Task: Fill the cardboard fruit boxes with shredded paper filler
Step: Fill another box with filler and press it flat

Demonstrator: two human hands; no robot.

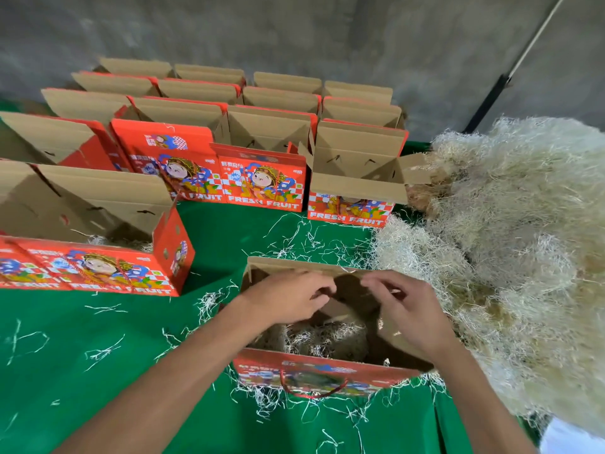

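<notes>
Both hands, left (pixel 288 298) and right (pixel 409 309), fingers loosely curled, holding nothing, hovered over a red printed cardboard fruit box (pixel 322 371) of light, springy, pale shredded paper filler (pixel 327 339), likely best gathered in loose handfuls.

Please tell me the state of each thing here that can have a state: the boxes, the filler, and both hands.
Near box: open, partly filled with filler.
Left box: open, some filler inside.
Back boxes: open, flaps up; contents hidden.
Filler pile: loose heap on the right.
Cloth: strewn with stray strands.
Left hand: fingers curled over the near box; grip unclear.
Right hand: same.
</notes>
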